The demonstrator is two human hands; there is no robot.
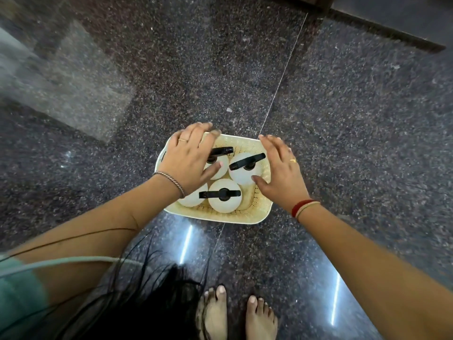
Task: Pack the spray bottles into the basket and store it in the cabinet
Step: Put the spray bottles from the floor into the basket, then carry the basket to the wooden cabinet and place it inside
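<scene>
A cream perforated basket (255,215) sits on the dark granite floor straight below me. Several white spray bottles with black trigger heads stand upright inside it; one (225,196) is at the near side, another (245,166) at the far right, and two more are partly hidden under my left hand. My left hand (190,159) hovers over the basket's left half, fingers spread, holding nothing. Over the right rim floats my right hand (282,171), also spread and empty. Whether either hand touches the basket I cannot tell.
Speckled granite floor (343,119) surrounds the basket, with a thin joint line running diagonally. A dark wooden edge (382,28) lies at the top right. My bare feet (235,315) stand close behind the basket, and loose dark hair hangs at the bottom left.
</scene>
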